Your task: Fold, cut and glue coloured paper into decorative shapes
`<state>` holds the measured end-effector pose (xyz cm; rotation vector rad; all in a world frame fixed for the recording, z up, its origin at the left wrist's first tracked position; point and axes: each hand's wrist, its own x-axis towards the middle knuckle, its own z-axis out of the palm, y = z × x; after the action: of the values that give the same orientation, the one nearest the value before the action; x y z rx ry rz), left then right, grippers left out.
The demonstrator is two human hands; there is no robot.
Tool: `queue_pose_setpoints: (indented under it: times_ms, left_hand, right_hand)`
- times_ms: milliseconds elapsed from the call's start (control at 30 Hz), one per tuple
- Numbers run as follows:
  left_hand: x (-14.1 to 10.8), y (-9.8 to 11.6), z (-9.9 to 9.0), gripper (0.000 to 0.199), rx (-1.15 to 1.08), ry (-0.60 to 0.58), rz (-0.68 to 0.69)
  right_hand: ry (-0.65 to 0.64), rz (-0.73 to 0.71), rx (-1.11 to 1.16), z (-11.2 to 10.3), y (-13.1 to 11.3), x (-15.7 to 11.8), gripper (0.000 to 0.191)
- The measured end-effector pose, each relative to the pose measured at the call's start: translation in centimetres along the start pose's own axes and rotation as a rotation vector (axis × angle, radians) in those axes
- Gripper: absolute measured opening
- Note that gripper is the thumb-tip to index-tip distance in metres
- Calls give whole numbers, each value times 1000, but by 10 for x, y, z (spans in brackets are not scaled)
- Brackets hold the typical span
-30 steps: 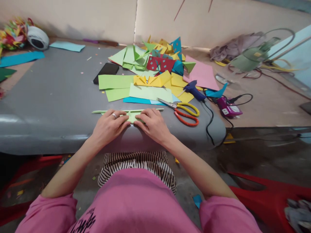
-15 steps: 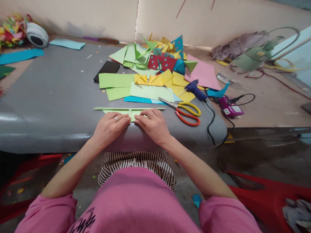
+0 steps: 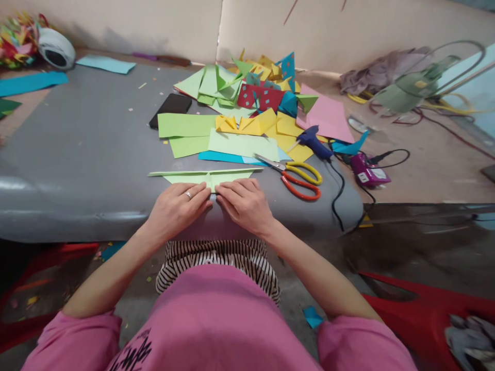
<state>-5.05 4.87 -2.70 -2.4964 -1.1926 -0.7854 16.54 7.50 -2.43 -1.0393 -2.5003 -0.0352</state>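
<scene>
At the counter's rounded front edge: a folded pale green paper [image 3: 210, 180] lies on the grey counter [image 3: 96, 134], directly before the person, where the firm surface can back up pressure from above.
Folded paper: a long narrow strip runs along its far side, reaching out past the body at both ends; the body narrows toward the person, and a short seam marks its middle.
Left hand [image 3: 180, 208]: fingers together, laid over the near edge just left of the seam, apparently to keep the fold flat.
Right hand [image 3: 247, 205]: fingers together too, mirroring the other across the seam; the even spacing suggests that both sides are being pressed alike.
Thumbs: largely tucked beneath the fingers, so I cannot tell whether either hand pinches the paper or only presses.
Scissors [image 3: 284, 168]: resting right of the paper, handles toward the person's right side, probably for an easy reach.
Glue gun [image 3: 317, 146]: lying beyond the scissors, its cord [image 3: 339, 195] trailing over the right end, well apart from the folding spot.
Pale green sheet [image 3: 243, 146]: flat among other coloured strips, just beyond the folded paper, perhaps as ready stock.
Pile of folded pieces [image 3: 257, 98]: heaped farther back, leaving room for the hands.
</scene>
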Motion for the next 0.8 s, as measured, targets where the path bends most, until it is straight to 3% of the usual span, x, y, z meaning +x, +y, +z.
queue_pose_setpoints:
  times_ms: [367, 800]
  left_hand:
    - [0, 1, 2, 23, 36, 57, 67]
    - [-4, 2, 8, 28, 41, 43, 5]
  right_hand:
    - [26, -14, 5, 2, 1, 0, 31]
    - [32, -20, 44, 3, 3, -1, 32]
